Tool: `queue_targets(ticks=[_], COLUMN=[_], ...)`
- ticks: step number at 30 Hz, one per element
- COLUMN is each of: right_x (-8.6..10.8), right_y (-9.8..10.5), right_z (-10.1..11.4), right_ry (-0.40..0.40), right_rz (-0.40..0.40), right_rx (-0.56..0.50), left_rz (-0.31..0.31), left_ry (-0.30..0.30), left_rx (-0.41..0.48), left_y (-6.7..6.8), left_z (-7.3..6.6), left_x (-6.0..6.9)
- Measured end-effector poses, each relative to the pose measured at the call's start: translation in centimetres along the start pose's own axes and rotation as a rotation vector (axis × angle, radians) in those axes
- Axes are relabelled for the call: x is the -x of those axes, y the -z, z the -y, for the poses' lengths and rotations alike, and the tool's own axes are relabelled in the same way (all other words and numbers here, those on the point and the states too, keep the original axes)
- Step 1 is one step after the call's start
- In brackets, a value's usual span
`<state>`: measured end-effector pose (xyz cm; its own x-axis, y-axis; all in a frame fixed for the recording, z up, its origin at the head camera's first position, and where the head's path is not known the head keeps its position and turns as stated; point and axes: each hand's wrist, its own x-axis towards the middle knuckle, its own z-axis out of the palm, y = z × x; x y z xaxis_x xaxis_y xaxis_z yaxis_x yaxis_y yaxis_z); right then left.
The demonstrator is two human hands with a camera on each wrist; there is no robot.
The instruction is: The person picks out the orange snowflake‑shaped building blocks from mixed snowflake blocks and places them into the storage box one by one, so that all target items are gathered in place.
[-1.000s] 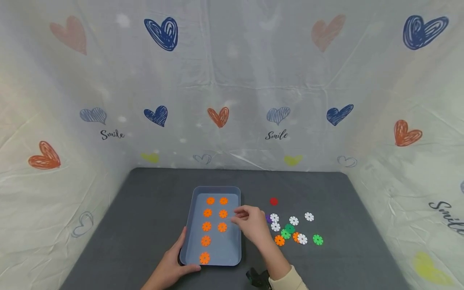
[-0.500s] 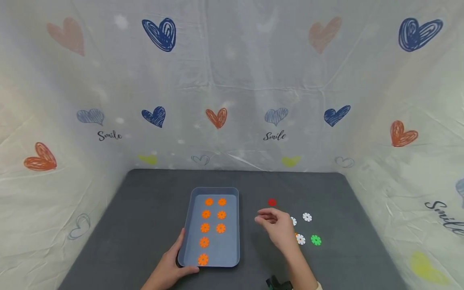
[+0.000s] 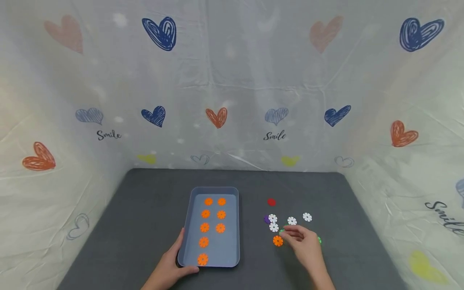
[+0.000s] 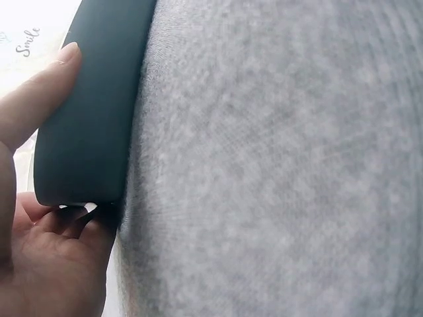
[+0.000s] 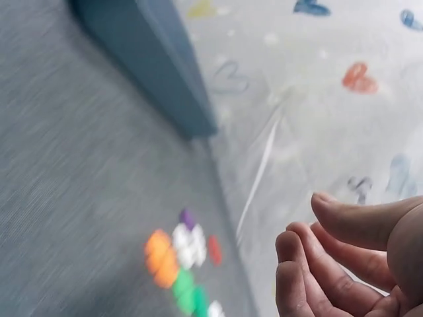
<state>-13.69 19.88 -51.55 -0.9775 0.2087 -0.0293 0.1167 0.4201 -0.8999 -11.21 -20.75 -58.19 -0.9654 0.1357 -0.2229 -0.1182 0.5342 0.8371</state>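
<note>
My left hand (image 3: 169, 261) grips the near left corner of a blue-grey tray (image 3: 229, 249). In the left wrist view, its thumb (image 4: 56, 76) lies along the tray's wall and its fingers are at the lower edge. Orange notched plastic discs (image 3: 204, 242) lie in the tray in two columns, the left one longer. Over the loose discs on the right hovers my right hand (image 3: 303, 244), fingers bent and thumb apart from them, with nothing held in the right wrist view. An orange disc (image 3: 278, 241) lies just left of its fingertips; green discs are partly hidden beneath the hand.
White discs (image 3: 273, 227), a purple disc (image 3: 266, 219) and a red disc (image 3: 271, 202) lie on the dark grey table (image 3: 156, 209) right of the tray. A green disc (image 3: 320, 240) shows behind the right hand. A heart-printed curtain (image 3: 239, 80) surrounds the table.
My right hand has moved from the tray's right edge rightward to the loose discs. The left hand stays on the tray, and the discs in it have not moved.
</note>
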Motion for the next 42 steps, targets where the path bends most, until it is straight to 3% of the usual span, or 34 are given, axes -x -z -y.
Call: queue_targets(ticks=[6, 14, 26, 42], right_x=[0.9, 0.9, -1.1, -2.5], right_y=[1.4, 2.0, 2.8, 1.5], right_z=[-3.2, -5.6, -6.2, -6.1], right_ry=[-0.091, -0.176, -0.101, -0.051], right_rz=[-0.004, 0.049, -0.036, 0.011], right_rx=[0.061, 0.149, 0.308, 0.453], left_rz=[0.008, 0.004, 0.002, -0.003], left_ry=[-0.002, 0.012, 0.007, 0.005], left_rx=[-0.012, 0.015, -0.001, -0.011], left_y=[-0.1, -0.1, -0.1, 0.0], left_z=[0.1, 0.0, -0.1, -0.3], left_x=[0.0, -0.2, -0.1, 0.0])
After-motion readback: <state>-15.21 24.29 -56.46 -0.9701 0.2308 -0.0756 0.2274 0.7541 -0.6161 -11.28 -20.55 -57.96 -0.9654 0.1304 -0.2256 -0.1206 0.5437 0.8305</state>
